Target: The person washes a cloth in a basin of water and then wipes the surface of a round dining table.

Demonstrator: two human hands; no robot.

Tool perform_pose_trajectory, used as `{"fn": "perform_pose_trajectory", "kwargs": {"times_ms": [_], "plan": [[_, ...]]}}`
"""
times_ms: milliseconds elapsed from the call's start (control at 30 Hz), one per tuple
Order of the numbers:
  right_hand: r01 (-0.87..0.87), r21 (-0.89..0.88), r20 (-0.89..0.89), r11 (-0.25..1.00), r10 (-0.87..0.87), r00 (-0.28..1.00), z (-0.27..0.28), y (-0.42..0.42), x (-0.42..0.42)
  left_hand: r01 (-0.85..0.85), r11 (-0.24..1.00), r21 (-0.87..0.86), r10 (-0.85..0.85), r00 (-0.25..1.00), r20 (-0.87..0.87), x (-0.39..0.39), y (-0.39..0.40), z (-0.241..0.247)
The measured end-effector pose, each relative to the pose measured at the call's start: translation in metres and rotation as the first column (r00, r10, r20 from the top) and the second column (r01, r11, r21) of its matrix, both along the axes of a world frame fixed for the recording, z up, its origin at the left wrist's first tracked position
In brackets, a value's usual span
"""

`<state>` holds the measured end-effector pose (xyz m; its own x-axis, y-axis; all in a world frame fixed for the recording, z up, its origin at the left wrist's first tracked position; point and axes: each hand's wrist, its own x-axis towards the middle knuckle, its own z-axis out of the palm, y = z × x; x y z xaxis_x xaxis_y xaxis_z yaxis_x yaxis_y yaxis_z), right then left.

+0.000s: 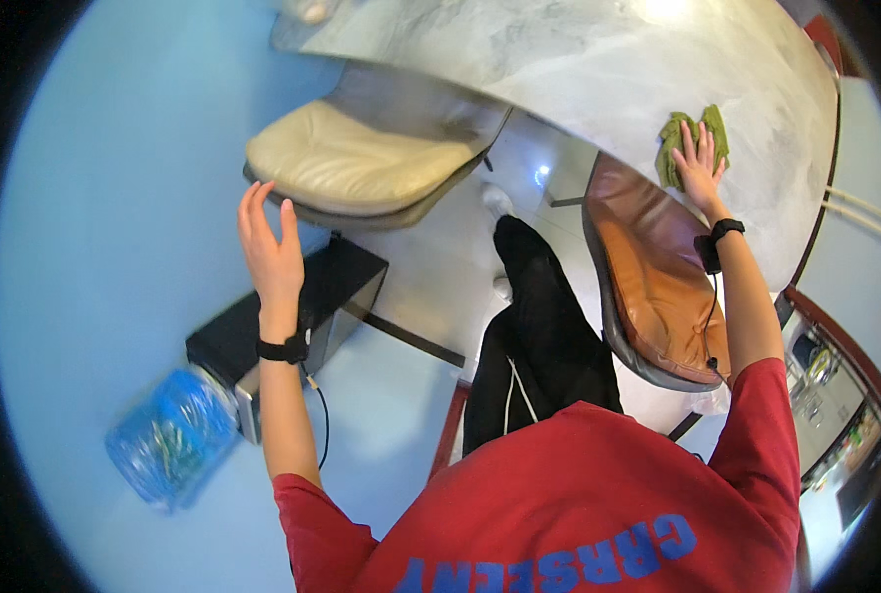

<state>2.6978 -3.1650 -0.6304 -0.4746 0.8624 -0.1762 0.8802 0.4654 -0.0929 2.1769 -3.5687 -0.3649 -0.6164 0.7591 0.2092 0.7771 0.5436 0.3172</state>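
Observation:
My right hand (698,172) lies flat, fingers spread, on a crumpled olive-green cloth (668,152) on the grey-white marbled tabletop (559,81). Its palm faces down and its fingers do not wrap around the cloth. Off to the left, my left hand (271,248) is raised with nothing in it, thumb and fingers apart. Its fingertips overlap the front edge of a cream padded chair seat (366,159) in the picture; whether they touch it I cannot tell. Dark bands with cables sit on both wrists.
A brown leather chair (659,296) stands under the table's edge, beside my right forearm. Below my left hand are a black-topped box (336,278) and a blue plastic bag (173,434). A glass-fronted cabinet (829,378) with items inside is at the right.

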Motion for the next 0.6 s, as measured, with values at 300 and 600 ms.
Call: {"fn": "perform_pose_trajectory", "kwargs": {"times_ms": [300, 600], "plan": [[0.046, -0.062, 0.012, 0.997, -0.045, 0.999, 0.034, -0.022, -0.016, 0.195, 0.959, -0.203, -0.083, 0.885, 0.457, -0.115, 0.161, -0.067], [0.153, -0.164, 0.006, 0.975, -0.154, 0.988, 0.04, -0.009, -0.042, -0.358, 0.907, 0.221, 0.323, 0.929, 0.18, -0.188, 0.329, -0.238]]}}
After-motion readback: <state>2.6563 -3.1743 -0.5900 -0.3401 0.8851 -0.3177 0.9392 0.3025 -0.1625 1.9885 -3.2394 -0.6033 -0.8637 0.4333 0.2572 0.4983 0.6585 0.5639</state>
